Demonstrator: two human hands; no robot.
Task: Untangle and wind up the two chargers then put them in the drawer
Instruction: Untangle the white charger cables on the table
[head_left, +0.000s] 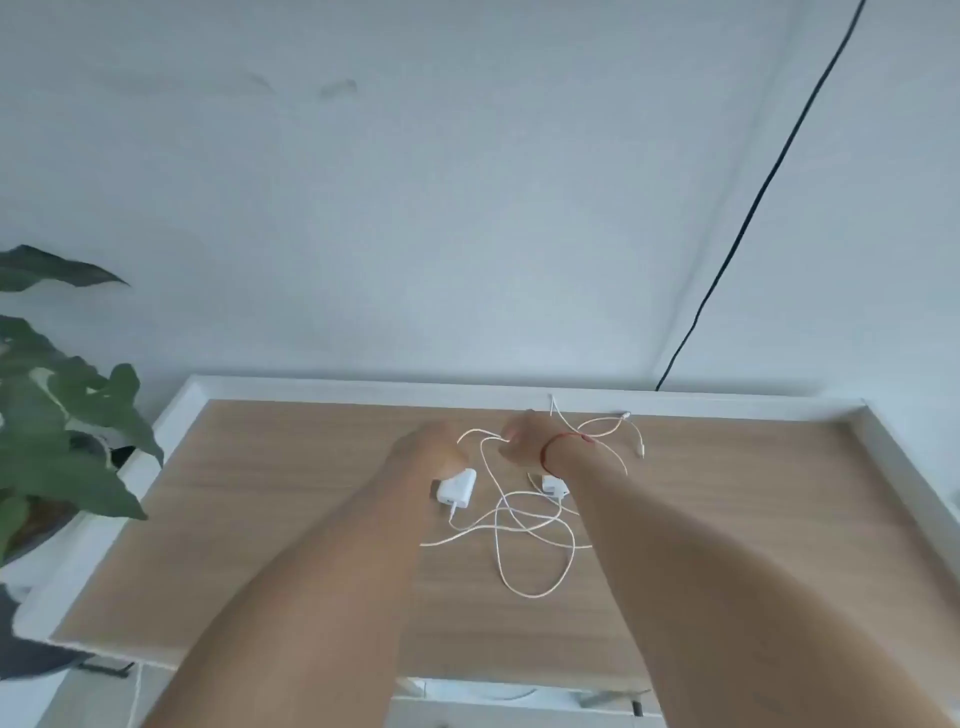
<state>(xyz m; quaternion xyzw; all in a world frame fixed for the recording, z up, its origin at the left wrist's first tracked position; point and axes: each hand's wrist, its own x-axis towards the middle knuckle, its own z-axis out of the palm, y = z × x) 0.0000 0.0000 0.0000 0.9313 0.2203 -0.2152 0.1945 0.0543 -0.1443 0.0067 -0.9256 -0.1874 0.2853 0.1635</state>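
We log, left to right:
- Plant, at 9 o'clock of the table.
- Left hand, blurred; we cannot tell how its fingers lie.
- Left charger, on the tabletop at that hand's 6 o'clock.
- Cables, white, tangled on the tabletop between and at 6 o'clock of both chargers.
- Right hand, fingers curled, pinching a cable loop.
- Right charger, at its 5 o'clock, partly under the wrist.
- Black cord, on the wall at 1 o'clock.
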